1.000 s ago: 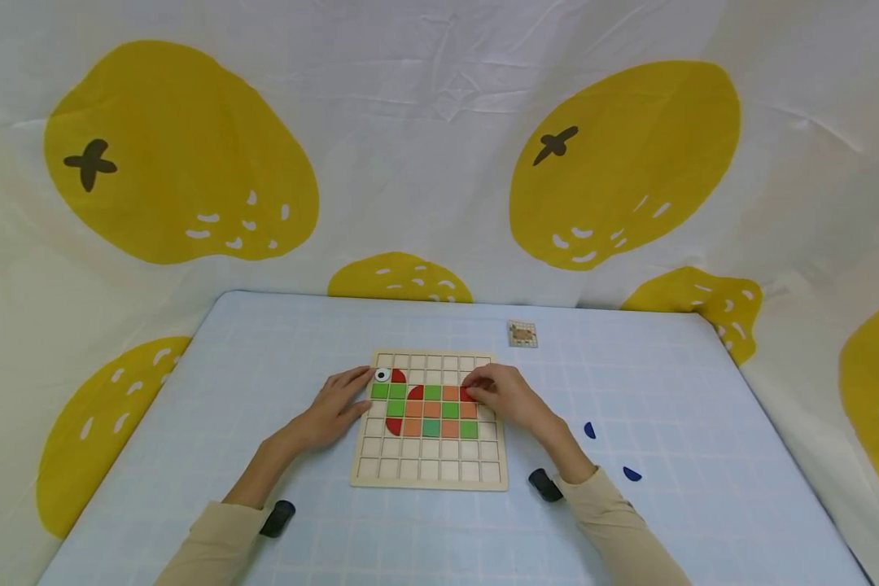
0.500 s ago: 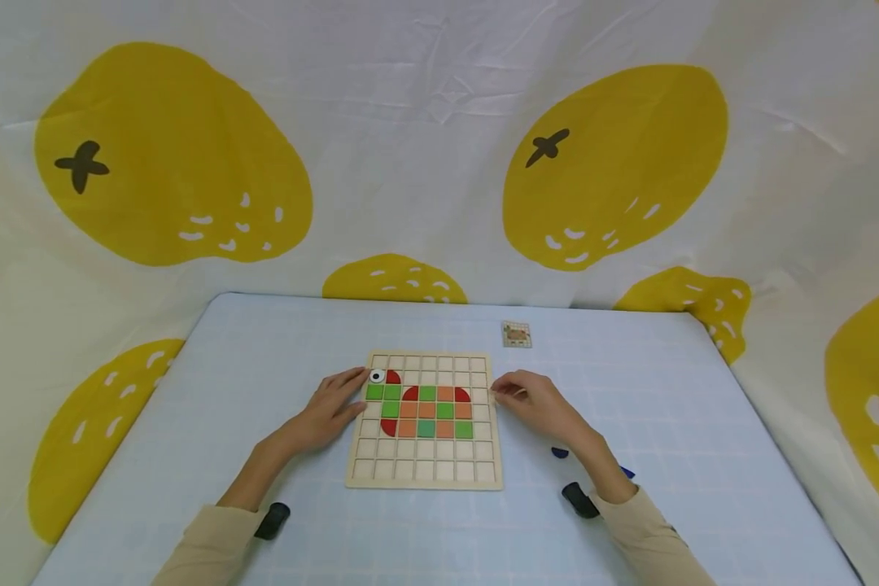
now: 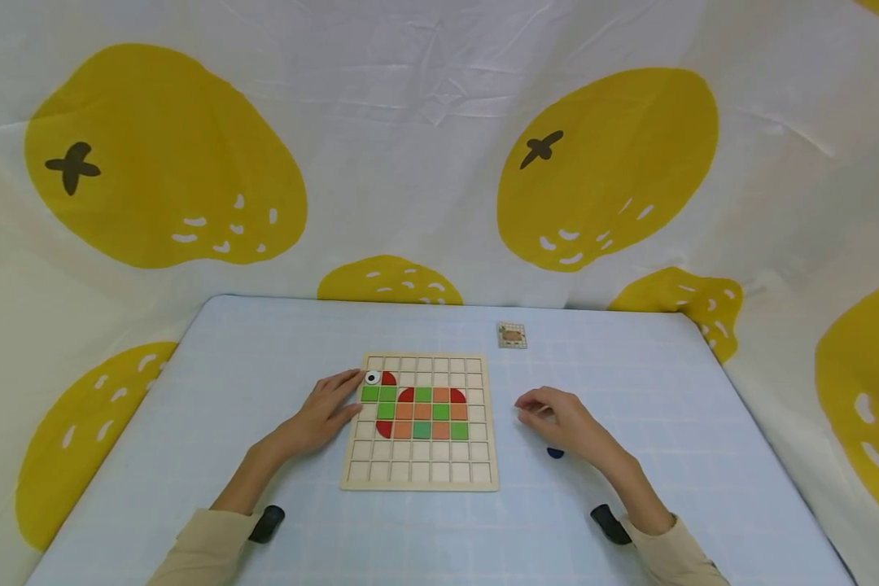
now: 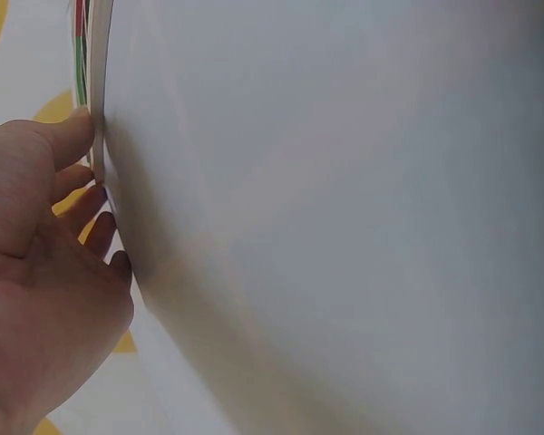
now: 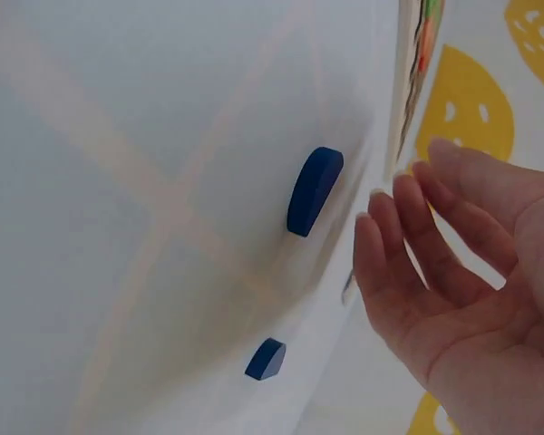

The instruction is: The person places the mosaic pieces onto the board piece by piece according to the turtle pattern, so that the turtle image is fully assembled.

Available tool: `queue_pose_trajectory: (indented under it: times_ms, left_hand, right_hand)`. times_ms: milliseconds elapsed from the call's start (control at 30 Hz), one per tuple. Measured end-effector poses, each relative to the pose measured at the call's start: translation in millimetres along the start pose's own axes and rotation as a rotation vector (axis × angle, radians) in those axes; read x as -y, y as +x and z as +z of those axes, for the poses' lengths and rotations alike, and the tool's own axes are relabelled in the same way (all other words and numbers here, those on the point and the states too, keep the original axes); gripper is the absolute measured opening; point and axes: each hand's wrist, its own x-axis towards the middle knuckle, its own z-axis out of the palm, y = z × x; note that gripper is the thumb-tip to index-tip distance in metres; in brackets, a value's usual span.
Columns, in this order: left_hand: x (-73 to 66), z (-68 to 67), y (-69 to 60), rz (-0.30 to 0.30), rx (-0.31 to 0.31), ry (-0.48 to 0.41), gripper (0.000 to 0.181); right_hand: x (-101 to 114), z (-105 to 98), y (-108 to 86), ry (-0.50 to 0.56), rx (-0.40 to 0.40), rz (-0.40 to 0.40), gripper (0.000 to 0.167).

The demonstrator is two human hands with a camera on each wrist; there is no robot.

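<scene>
A wooden grid board point(image 3: 419, 482) lies on the table, with green, orange and red tiles set in several of its cells. One round white tile with a black dot point(image 3: 372, 378) is at its upper left. My left hand point(image 3: 322, 415) touches the board's left edge with extended fingers; in the left wrist view its thumb and fingertips meet the board's side point(image 4: 98, 82). Right of the board, apart from it, my right hand point(image 3: 566, 422) hovers with loosely bent fingers and holds nothing. Two blue half-round pieces, one nearer point(image 5: 315, 190) and one farther point(image 5: 267, 359), lie near it.
A small picture card point(image 3: 512, 335) lies behind the board to the right. The light blue tablecloth point(image 3: 264, 342) covers the table, and a white curtain with yellow fruit shapes point(image 3: 608, 171) hangs behind its far edge.
My right hand has left the red quarter-round tile at the grid's right side and moved right and toward me, off the board. The left hand keeps its place at the board's edge.
</scene>
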Motion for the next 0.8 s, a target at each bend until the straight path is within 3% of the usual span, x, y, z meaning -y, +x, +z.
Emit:
queue_pose_trajectory:
  times_ms: [267, 800]
  left_hand:
    - [-3.1, -0.5, 0.5, 0.010, -0.007, 0.004, 0.061]
    - [-3.0, -1.0, 0.3, 0.010, -0.005, 0.005, 0.062]
  right_hand:
    - [-7.2, -12.8, -21.0, -0.026, 0.053, 0.032, 0.020]
    - [-15.9, -22.1, -48.6, 0.037, 0.125, 0.006, 0.017]
